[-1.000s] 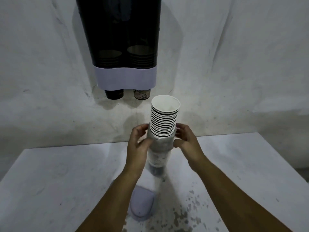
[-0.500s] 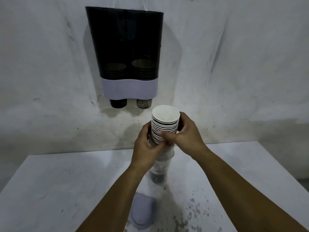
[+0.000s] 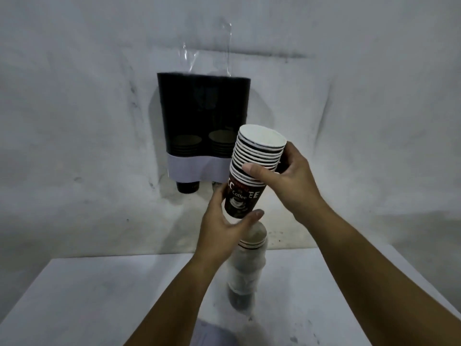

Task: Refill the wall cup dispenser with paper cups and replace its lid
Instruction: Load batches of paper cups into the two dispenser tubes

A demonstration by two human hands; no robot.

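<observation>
A dark two-tube cup dispenser (image 3: 203, 116) with a white lower band hangs on the wall, its top uncovered, a few cups low in each tube. My right hand (image 3: 287, 179) grips a stack of black "Coffee" paper cups (image 3: 254, 168), lifted free and tilted in front of the dispenser's right side. My left hand (image 3: 224, 227) cups the bottom of that stack, fingers around the lowest cup. Below stands the remaining stack in a plastic sleeve (image 3: 245, 265) on the table. The pale lid (image 3: 214, 335) lies at the table's near edge, partly cut off.
The white table (image 3: 74, 295) runs against a white wall. One cup bottom (image 3: 187, 187) pokes out under the dispenser's left tube. Clear plastic film (image 3: 207, 56) sticks up above the dispenser. Dark speckles mark the table near the front.
The upper group of cups has come off the sleeved stack and risen toward the dispenser. My view has tilted up, so the whole dispenser now shows.
</observation>
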